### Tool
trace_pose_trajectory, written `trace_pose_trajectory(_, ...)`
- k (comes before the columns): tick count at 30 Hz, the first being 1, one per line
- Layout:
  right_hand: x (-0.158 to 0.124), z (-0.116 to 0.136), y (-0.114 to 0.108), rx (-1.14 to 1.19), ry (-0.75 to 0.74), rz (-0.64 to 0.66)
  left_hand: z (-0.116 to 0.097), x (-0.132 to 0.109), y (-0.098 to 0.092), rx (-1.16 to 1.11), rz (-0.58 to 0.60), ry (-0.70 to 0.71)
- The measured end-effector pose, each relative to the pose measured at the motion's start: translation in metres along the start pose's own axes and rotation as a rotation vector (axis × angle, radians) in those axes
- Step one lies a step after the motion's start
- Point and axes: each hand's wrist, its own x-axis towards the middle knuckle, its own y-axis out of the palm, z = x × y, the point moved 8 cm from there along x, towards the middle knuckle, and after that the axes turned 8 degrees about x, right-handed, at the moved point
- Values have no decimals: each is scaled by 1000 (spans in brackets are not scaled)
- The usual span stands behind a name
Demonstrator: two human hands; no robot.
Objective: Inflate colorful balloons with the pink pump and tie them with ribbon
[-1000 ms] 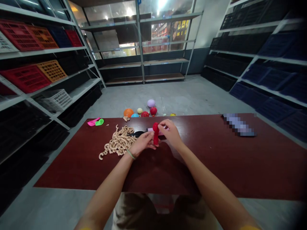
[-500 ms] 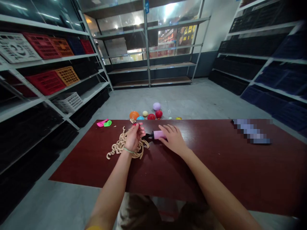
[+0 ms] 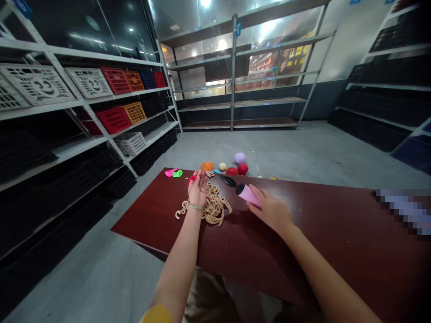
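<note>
My right hand (image 3: pixel 271 208) is wrapped round the lilac barrel of a hand balloon pump (image 3: pixel 248 194). The pump is tilted, its black end pointing up and left toward the table's far edge. Farther left, my left hand (image 3: pixel 197 190) is turned palm up with several fingers stretched. A small red balloon (image 3: pixel 191 180) sits at its thumb side, partly hidden by the hand. Beside and under that hand lies a tangled heap of beige rope-like strands (image 3: pixel 215 204). A pink balloon (image 3: pixel 171 172) and a green balloon (image 3: pixel 178 173) lie flat at the table's far left corner.
The dark red table (image 3: pixel 262 246) spans the front. Beyond its far edge, inflated balloons rest on the floor, among them an orange one (image 3: pixel 207 166) and a purple one (image 3: pixel 240 158). A blurred-out object (image 3: pixel 404 208) lies at the right. Shelves with crates (image 3: pixel 112 119) stand left.
My view has swung left. My right hand has closed round the pump and tilted it up off the table. My left hand has turned its palm up, the red balloon still with it.
</note>
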Motion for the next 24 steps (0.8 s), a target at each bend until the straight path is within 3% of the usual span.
trace_pose_trajectory(5, -1, 26, 9, -6, -88, 49, 14, -3, 10, -157, 49, -103)
trace_pose_trajectory(12, -2, 26, 15, -5, -14, 188, 17, -10, 23, -232, 77, -67)
trace_pose_trajectory(24, -3, 24, 18, 2, 15, 177, 20, -14, 29, -121, 87, -33)
